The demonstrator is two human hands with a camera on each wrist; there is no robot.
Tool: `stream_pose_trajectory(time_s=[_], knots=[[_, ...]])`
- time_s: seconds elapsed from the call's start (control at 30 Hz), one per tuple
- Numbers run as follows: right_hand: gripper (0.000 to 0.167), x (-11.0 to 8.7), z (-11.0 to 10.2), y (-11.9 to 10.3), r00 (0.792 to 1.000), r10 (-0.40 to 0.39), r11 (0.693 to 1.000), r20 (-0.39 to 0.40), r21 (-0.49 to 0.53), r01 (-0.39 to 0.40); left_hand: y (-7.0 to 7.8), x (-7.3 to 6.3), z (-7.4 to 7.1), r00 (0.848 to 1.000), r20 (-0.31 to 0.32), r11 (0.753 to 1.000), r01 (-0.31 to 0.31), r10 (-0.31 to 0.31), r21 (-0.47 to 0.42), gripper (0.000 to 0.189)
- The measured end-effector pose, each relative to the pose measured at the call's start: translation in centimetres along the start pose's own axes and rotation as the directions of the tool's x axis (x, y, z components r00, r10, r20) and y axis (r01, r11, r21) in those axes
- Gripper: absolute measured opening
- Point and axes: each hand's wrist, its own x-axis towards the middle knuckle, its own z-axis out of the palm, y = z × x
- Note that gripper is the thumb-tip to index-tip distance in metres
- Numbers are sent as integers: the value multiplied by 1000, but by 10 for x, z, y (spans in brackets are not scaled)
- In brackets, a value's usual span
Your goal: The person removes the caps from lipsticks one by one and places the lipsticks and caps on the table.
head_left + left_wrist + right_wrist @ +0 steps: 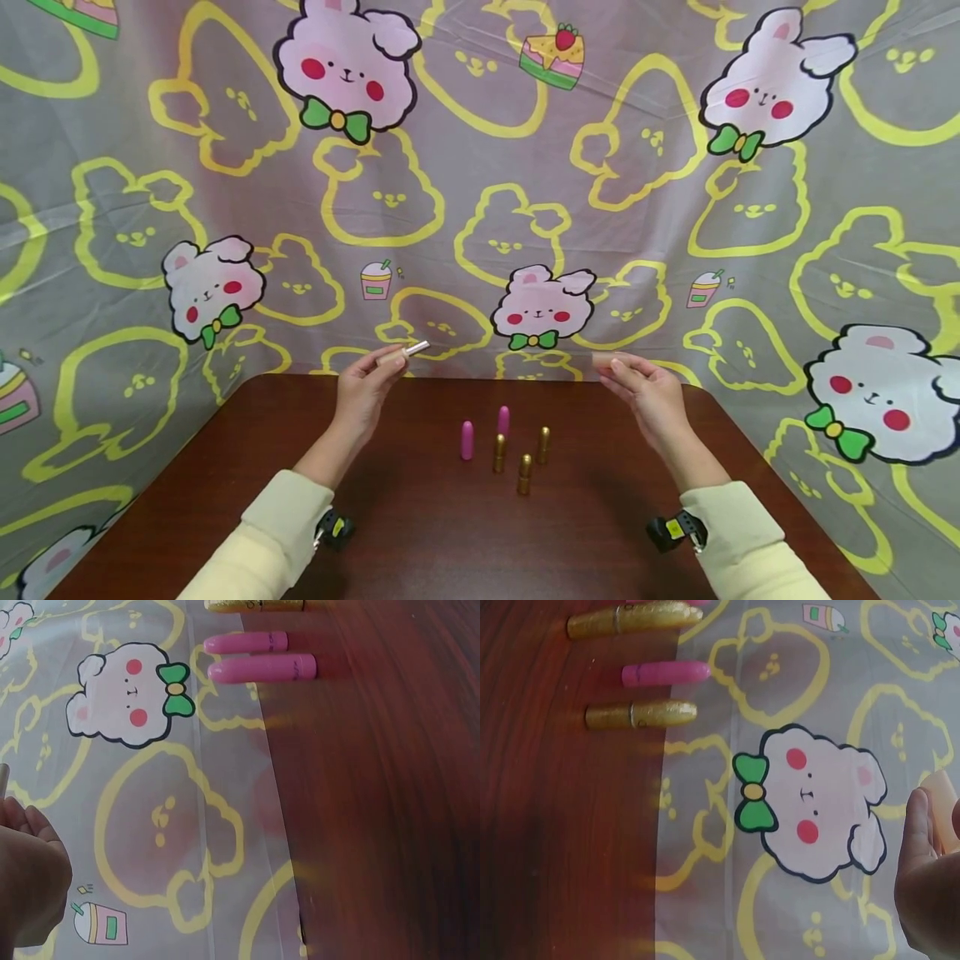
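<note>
My left hand [362, 390] pinches a slim lipstick tube [417, 347] above the table's far left side. Its silvery stem sticks out up and to the right, and a peach base shows between the fingers. At the left wrist view's edge, most of that tube is out of frame. Opposite, my right hand [651, 392] pinches a pale peach lipstick cap [602, 359] between thumb and fingers, well apart from the tube. That cap [939, 796] partly shows in the right wrist view, its lower end hidden by the hand.
Upright between the hands stand two pink lipstick tubes [467, 442] and three gold lipstick tubes [525, 475]. They are grouped on the dark brown wooden table [450, 542]. A grey curtain [465, 158] with cartoon rabbits hangs behind the table and along both sides.
</note>
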Motion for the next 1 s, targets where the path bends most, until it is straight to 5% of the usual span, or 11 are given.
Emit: stream_pose_trajectory(time_s=[0.17,0.37,0.6,0.77,1.0], knots=[[13,0,-7,-1,1000,-5,1000,9,-15,5,4,2,-9,1000,-12,999,7,-7,48,19],[27,1,-14,-3,1000,-17,997,14,-69,18,7,5,-16,999,-37,993,5,-1,121,17],[32,-1,-30,-2,999,-7,978,-39,-207,-1,7,6,-33,992,-121,956,19,18,294,15],[45,-2,-45,-1,997,-8,916,-79,-402,-25,6,8,-46,989,-146,933,27,28,359,22],[54,-5,-64,-1,995,-6,779,-103,-624,-60,10,10,-60,984,-169,879,32,56,476,34]])
